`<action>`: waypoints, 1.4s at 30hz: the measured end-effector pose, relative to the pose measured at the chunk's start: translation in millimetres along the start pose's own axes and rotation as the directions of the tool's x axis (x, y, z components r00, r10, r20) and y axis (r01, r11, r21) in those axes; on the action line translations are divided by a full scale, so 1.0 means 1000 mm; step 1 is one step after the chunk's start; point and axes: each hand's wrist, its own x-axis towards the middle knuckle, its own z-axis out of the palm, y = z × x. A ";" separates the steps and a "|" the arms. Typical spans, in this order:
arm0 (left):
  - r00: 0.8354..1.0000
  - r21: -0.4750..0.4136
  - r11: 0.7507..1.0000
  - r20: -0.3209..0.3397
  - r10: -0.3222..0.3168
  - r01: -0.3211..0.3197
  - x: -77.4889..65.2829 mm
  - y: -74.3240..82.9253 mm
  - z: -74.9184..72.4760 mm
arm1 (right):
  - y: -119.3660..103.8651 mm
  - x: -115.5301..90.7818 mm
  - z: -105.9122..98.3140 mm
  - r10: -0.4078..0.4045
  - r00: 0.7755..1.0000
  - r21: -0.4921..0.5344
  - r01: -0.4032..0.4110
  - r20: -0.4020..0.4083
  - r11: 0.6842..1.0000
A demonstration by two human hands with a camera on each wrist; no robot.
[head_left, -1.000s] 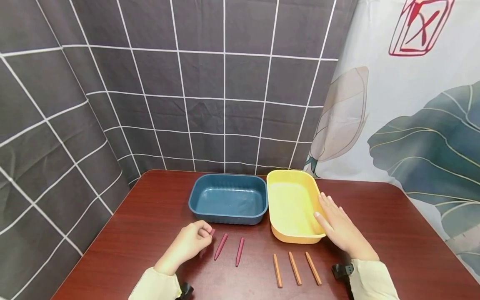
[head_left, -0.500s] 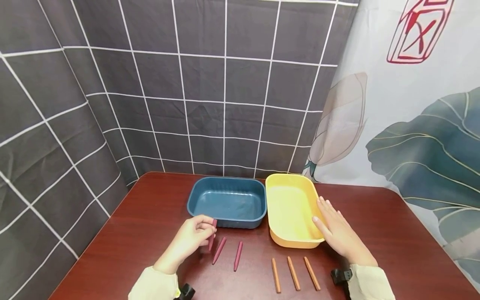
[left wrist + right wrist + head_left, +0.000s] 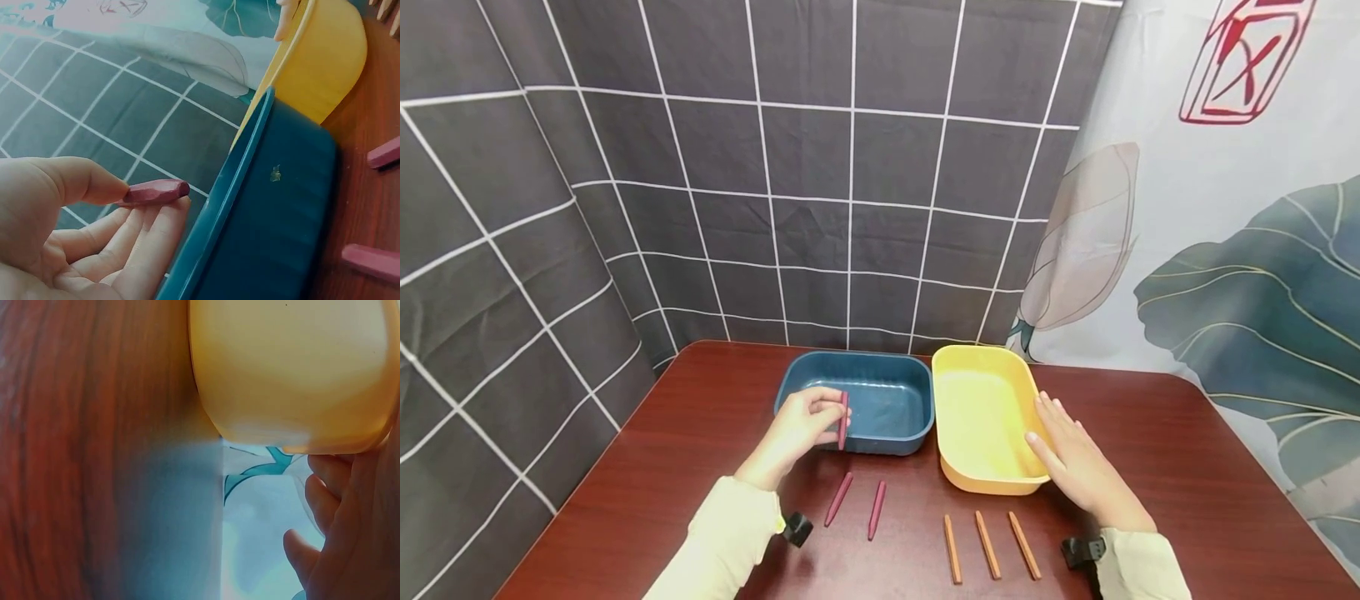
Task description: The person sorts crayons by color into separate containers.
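Observation:
In the head view my left hand [image 3: 797, 432] pinches a dark red crayon [image 3: 843, 422] between thumb and fingers, over the near left rim of the blue bin [image 3: 891, 444]. The left wrist view shows this crayon [image 3: 155, 192] lying across the fingertips, thumb on one end, beside the bin's upper edge. Two more dark red crayons [image 3: 838, 499] [image 3: 876, 510] lie on the table just in front. My right hand [image 3: 1078, 468], fingers straight, rests on the right rim of the yellow bin [image 3: 985, 417]. From the right wrist, its fingers [image 3: 325, 497] show against the bin's outer wall.
Three orange crayons [image 3: 952, 550] lie side by side on the brown table [image 3: 700, 467], in front of the yellow bin. Both bins stand side by side near the back edge. Behind them hang a grey gridded cloth [image 3: 805, 233] and a white leaf-patterned cloth [image 3: 1210, 200].
My left hand has lifted the dark red crayon from the table and carried it forward and right to the blue bin. My right hand stays on the yellow bin.

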 end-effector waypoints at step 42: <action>0.988 0.253 0.954 -0.041 -0.152 0.157 0.085 -0.008 0.080 | 0.003 0.000 0.001 -0.015 1.000 -0.079 0.014 -0.020 0.997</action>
